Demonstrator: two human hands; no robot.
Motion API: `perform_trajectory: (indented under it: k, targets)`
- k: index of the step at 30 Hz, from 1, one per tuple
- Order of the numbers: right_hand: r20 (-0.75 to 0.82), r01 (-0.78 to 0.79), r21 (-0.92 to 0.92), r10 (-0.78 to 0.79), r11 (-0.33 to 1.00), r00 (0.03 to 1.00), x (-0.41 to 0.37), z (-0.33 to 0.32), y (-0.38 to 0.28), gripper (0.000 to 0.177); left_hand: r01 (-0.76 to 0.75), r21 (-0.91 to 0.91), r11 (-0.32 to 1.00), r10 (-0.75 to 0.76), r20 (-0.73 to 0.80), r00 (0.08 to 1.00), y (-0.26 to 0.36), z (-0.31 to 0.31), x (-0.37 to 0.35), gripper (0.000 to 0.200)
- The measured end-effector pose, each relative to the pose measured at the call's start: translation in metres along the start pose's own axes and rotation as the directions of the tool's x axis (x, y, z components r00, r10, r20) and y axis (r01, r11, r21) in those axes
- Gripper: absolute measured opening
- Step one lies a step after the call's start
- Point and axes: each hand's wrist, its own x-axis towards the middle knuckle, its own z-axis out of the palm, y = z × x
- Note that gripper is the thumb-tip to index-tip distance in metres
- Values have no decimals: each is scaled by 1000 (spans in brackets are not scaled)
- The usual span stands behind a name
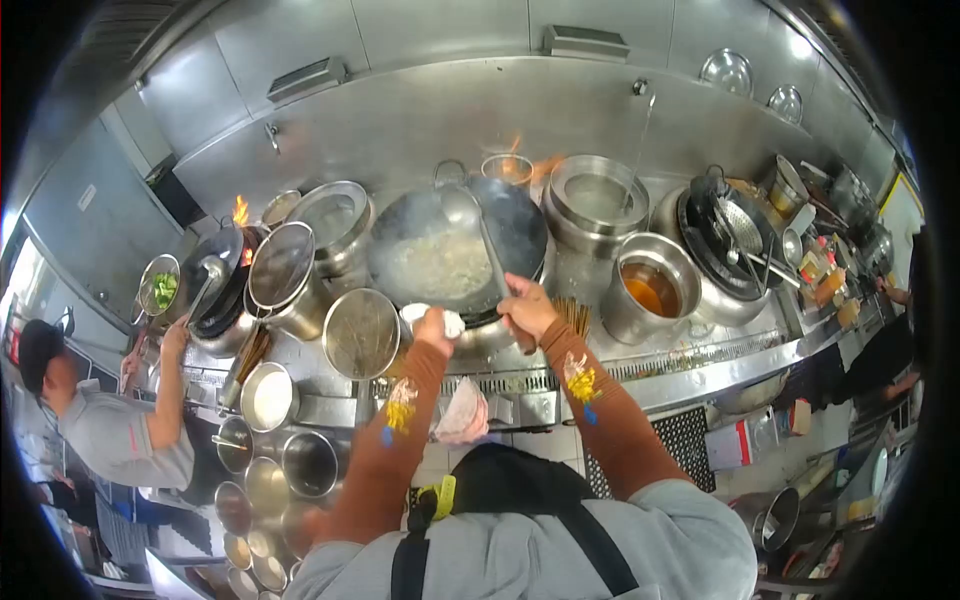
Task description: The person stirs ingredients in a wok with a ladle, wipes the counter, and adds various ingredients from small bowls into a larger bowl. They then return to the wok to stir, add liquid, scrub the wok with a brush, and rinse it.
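Note:
A large dark wok [400, 225] sits on the range in front of me, with pale, steaming food [440, 265] in it. My right hand [528, 308] is closed around the handle of a ladle [462, 208], whose bowl is over the far half of the wok. My left hand [432, 328] is closed on a folded white cloth [454, 324] at the wok's near rim. Whether the fingers also grip a wok handle under the cloth is hidden. A round mesh strainer [361, 335] lies just left of my left hand.
Steel pots flank the wok, including one of reddish-brown liquid [650, 288] at right. Flames [512, 160] show behind it. A co-worker [120, 430] at left works a ladle over another wok [222, 262]. A pink cloth [463, 412] hangs at the counter's front edge.

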Motion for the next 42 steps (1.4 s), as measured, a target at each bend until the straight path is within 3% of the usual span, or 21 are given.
perform_trajectory:
  k: [1, 3, 4, 5, 7, 8, 9, 10, 13, 14, 15, 16, 19, 23, 26, 34, 36, 38, 41, 42]
  targets:
    - [29, -52, 96, 49, 994, 998, 1, 6, -4, 73, -23, -3, 1000, 23, 7, 1000, 10, 13, 3, 20]
    - [143, -207, 282, 173, 937, 975, -3, 4, -9, 76, -95, -72, 993, 98, 40, 994, 23, 36, -10, 21]
    - [202, -275, 354, 214, 894, 956, -5, -2, -22, 75, -467, 283, 837, 434, 176, 884, 20, 19, 14, 21]
    - [266, -359, 414, 266, 836, 926, -10, -7, -32, 75, -724, 524, 448, 619, 403, 674, 8, -18, 54, 21]
    - [193, -171, 127, 145, 977, 970, -14, -9, -27, 74, -718, 545, 434, 610, 408, 679, 15, -14, 41, 20]
    - [156, -40, -69, 50, 997, 987, -19, -11, -14, 74, -458, 336, 823, 419, 183, 889, 17, 2, 25, 18]
    - [134, 79, -264, -44, 961, 990, -26, -12, -1, 73, -91, 15, 996, 90, 50, 995, 24, 23, -4, 17]
    - [73, 116, -338, -97, 934, 993, -47, -11, -4, 68, -88, 56, 995, 89, -27, 996, 26, 33, -15, 14]
    - [24, 210, -305, -213, 929, 977, -72, -15, 63, 65, -42, 28, 999, 43, -24, 999, 27, 19, 9, 15]
    - [21, 155, -300, -156, 941, 988, -83, -17, 68, 66, 1, 51, 999, -1, -7, 1000, 30, 18, 7, 16]
    - [19, 99, -296, -98, 950, 995, -94, -20, 71, 67, -6, -48, 999, 9, 74, 997, 22, 9, 21, 18]
    - [70, 92, -104, -85, 990, 994, -102, -22, 73, 68, 0, -27, 1000, 2, 52, 999, 27, 19, 13, 18]
    - [50, 82, -80, -79, 993, 996, -114, -17, 79, 64, 25, 33, 999, -24, -16, 1000, 34, 26, -10, 18]
    - [49, 91, -215, -82, 972, 995, -117, -23, 86, 64, 44, -9, 999, -45, -7, 999, 33, 25, -7, 17]
    - [96, 296, -316, -281, 901, 955, -108, -36, 110, 62, 37, -41, 998, -35, 55, 998, 27, 16, 5, 16]
    - [147, 184, -429, -133, 885, 980, -114, -43, 82, 66, 1, -10, 1000, -1, -13, 1000, 30, 23, -3, 18]
    - [187, 247, -629, -166, 737, 968, -111, -52, 64, 65, 2, -6, 1000, -2, -12, 1000, 31, 26, -8, 19]
    - [307, 383, -862, -261, 331, 915, -98, -69, 36, 65, 16, 6, 1000, -16, 1, 1000, 30, 24, -6, 20]
    - [287, 276, -953, -84, -121, 954, -90, -63, -47, 59, 3, -6, 1000, -3, -37, 999, 30, 28, -9, 20]
    - [314, 285, -932, -107, -224, 943, -78, -63, -57, 54, 0, 11, 1000, 1, -56, 998, 31, 29, -10, 21]
